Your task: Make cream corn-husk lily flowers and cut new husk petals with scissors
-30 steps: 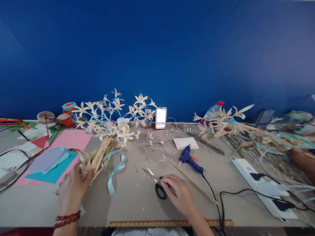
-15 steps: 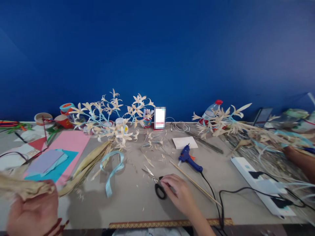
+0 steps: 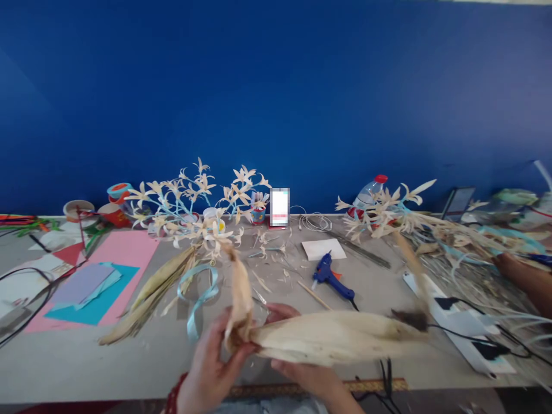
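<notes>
A dried corn husk (image 3: pixel 332 338) stretches sideways over the front of the table, its stalk end to the left and its dark, wispy tip to the right. My left hand (image 3: pixel 215 356) is closed round the stalk end, where one leaf (image 3: pixel 241 284) is peeled upward. Closed about the husk's body just right of that is my right hand (image 3: pixel 302 371), some of its fingers hidden behind the husk. Only a bit of the scissors' blade (image 3: pixel 261 297) shows beyond the husk. The blue glue gun (image 3: pixel 332 279) lies farther back, right of centre.
Husk flowers (image 3: pixel 172 195) stand at the back left, with loose husks (image 3: pixel 159 293) and a light blue ribbon (image 3: pixel 202 293) in front. A white power strip (image 3: pixel 461 328) lies on the right. Another person's arm (image 3: pixel 526 284) reaches in at the far right. A phone (image 3: pixel 279 207) stands by the wall.
My left hand has brought the corn husk from the far left to the front middle. My right hand has left the scissors and now grips the husk too.
</notes>
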Demonstrator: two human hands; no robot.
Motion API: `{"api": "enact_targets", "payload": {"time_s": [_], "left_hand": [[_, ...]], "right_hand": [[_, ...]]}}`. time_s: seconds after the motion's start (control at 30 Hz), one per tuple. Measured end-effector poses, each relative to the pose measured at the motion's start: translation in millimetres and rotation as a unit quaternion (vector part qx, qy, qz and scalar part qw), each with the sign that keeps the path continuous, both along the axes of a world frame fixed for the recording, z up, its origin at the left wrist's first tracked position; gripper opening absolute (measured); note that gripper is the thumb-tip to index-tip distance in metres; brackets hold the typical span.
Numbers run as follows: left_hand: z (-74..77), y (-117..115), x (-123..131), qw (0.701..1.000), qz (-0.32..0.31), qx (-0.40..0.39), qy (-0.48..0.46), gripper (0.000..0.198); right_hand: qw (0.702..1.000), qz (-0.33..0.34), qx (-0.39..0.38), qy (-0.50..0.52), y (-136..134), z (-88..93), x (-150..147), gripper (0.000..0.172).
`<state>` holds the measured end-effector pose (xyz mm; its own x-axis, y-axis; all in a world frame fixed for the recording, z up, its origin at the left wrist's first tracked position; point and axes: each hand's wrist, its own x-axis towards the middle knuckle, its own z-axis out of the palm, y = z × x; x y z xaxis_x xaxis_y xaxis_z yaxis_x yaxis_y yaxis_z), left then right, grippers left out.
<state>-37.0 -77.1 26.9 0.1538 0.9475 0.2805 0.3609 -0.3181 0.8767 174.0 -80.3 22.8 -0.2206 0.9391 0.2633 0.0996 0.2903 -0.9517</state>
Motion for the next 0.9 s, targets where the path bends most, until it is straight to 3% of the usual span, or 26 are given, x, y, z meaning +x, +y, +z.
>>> {"api": "enact_targets", "payload": {"time_s": [0.13,0.23,0.43,0.53,0.7,0.9], "left_hand": [[-8.2,0,20,0.998,-0.050,-0.037,-0.001,0.048],[-6.6,4,24,0.991,-0.090,-0.083,-0.044,0.051],[4.7,7,30,0.983,-0.179,-0.025,0.018,0.048],[7.6,10,34,0.985,-0.158,-0.070,-0.011,0.053],[6.1,14,39,0.969,-0.118,-0.179,-0.119,0.039],[4.1,13,40,0.955,-0.131,-0.198,-0.176,0.038]], "right_hand": [[0.999,-0.041,-0.003,-0.007,-3,-8.2,-3,0.028],[0.998,-0.059,-0.011,-0.018,-1,-12.9,-1,0.024],[0.998,-0.070,-0.007,-0.004,3,0.0,-1,0.025],[0.998,-0.041,-0.037,0.027,5,1.5,-3,0.020],[0.995,-0.040,-0.085,0.027,7,-10.2,-2,0.035],[0.995,-0.033,-0.082,0.038,8,-9.1,1,0.029]]}}
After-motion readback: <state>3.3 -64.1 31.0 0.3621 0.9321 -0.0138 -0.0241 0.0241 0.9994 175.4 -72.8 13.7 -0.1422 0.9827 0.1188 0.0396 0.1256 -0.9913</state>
